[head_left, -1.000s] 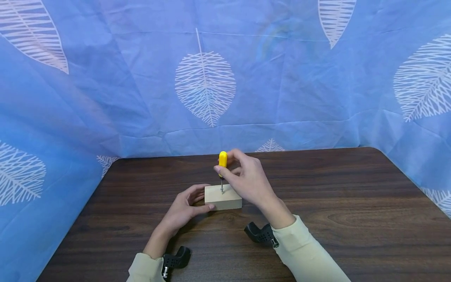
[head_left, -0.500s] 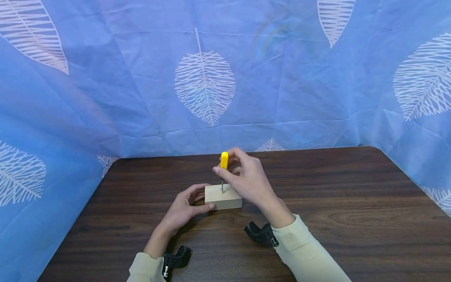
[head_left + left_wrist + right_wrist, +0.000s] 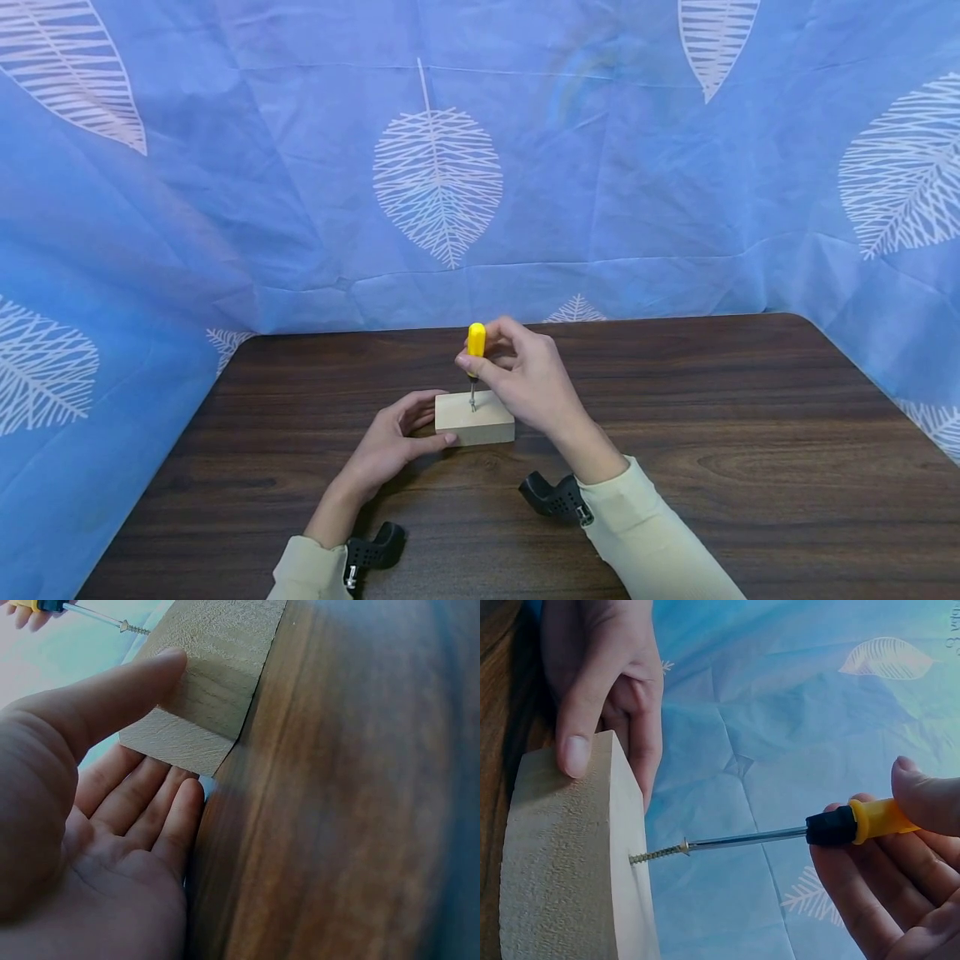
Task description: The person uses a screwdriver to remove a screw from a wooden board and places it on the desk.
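A pale wooden block (image 3: pixel 480 433) lies on the table, its left end gripped by my left hand (image 3: pixel 390 442), thumb on the near side and fingers at the back. My right hand (image 3: pixel 528 379) holds a yellow screwdriver (image 3: pixel 476 340) upright over the block, thumb and fingers around its handle. In the right wrist view, the shaft (image 3: pixel 750 838) meets the head of a screw (image 3: pixel 660 855), whose tip is sunk in the block's top face. Much of the thread stands out of the wood. The left wrist view shows the thumb (image 3: pixel 161 675) pressed against the block.
The dark wood-grain table (image 3: pixel 712 433) spreads around the block. A blue cloth with white leaf prints (image 3: pixel 300 183) hangs behind and beside it. Black wrist mounts (image 3: pixel 375 546) sit at both sleeves, close over the tabletop.
The screwdriver's handle has tipped slightly right and then back a little, while the right fingers shifted slightly around it. The left hand and the block have stayed in place.
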### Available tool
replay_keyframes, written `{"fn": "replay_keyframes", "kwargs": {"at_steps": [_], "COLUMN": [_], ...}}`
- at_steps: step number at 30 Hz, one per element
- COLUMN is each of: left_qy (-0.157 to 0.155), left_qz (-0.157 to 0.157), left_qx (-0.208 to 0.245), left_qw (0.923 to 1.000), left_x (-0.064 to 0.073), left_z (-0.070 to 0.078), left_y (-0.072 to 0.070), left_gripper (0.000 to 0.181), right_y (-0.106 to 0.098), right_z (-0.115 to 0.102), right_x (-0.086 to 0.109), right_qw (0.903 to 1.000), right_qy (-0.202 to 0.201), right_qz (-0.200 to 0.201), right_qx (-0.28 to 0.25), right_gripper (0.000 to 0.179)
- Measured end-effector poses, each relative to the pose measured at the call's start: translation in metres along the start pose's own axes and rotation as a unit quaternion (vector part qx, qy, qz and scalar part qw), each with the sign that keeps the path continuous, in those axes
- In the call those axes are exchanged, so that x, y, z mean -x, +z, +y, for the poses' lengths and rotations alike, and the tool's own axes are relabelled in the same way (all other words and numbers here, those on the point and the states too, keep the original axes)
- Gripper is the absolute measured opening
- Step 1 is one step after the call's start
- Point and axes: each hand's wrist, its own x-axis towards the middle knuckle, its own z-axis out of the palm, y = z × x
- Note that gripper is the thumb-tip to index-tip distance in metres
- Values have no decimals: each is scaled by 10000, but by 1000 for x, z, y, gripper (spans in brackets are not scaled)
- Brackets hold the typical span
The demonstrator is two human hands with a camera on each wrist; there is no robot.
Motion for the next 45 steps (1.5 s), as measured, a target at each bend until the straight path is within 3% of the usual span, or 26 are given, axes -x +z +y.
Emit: {"fn": "replay_keyframes", "kwargs": {"at_steps": [10,17,21,27,34,42,45], "left_qy": [37,152,212,151,177,160,190], "left_qz": [-17,-109,-149,-126,-116,-100,-101], "left_qx": [52,58,14,19,58,31,30], "left_qw": [10000,9998,9997,9998,9998,9998,9998], "left_x": [-1,0,0,1,-1,-1,-1], "left_z": [0,1,1,2,2,2,0], "left_y": [-1,-2,-3,-2,-1,-1,-1], "left_gripper": [58,60,61,60,58,59,59], "right_y": [-1,-3,-3,-2,-2,-1,-1], "right_z": [-1,-1,-3,-1,-3,-2,-3], "right_x": [0,-1,0,-1,1,0,0], "right_qw": [9989,9989,9981,9994,9995,9995,9995], "right_qy": [257,-228,-314,-116,225,-220,-153], "right_qz": [114,-88,-270,-175,41,-67,-47], "right_qx": [388,401,463,287,209,230,265], "right_gripper": [21,23,26,33,29,22,23]}}
